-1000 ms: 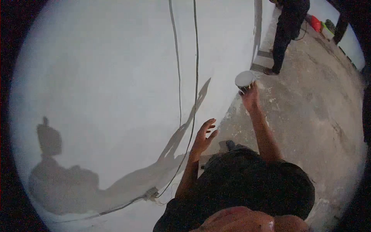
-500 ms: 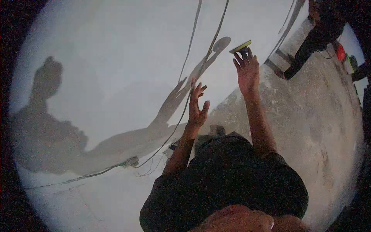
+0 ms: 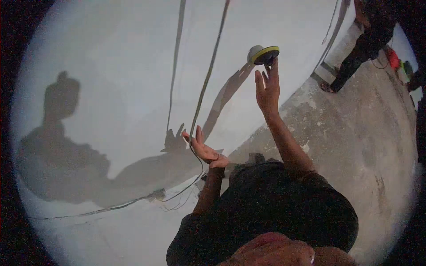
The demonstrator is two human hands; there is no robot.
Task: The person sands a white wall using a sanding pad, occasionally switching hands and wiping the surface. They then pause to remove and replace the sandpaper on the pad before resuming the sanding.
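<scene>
- The round pad (image 3: 266, 55) is right of the cable (image 3: 208, 73), by the wall (image 3: 120, 53), the right hand (image 3: 269, 91) gripping its back.
- The left hand (image 3: 206, 153), fingers spread, crosses the cable's lower stretch.
- The pad is probably light and stiff, best held at its dark back.

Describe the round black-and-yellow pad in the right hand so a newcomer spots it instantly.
In front of the big white wall, right of the long dark cable, find the raised bare right hand. At its fingertips is a flat, round, yellow-rimmed black pad. The yellow sets it apart from the grey arm shadow nearby.
</scene>
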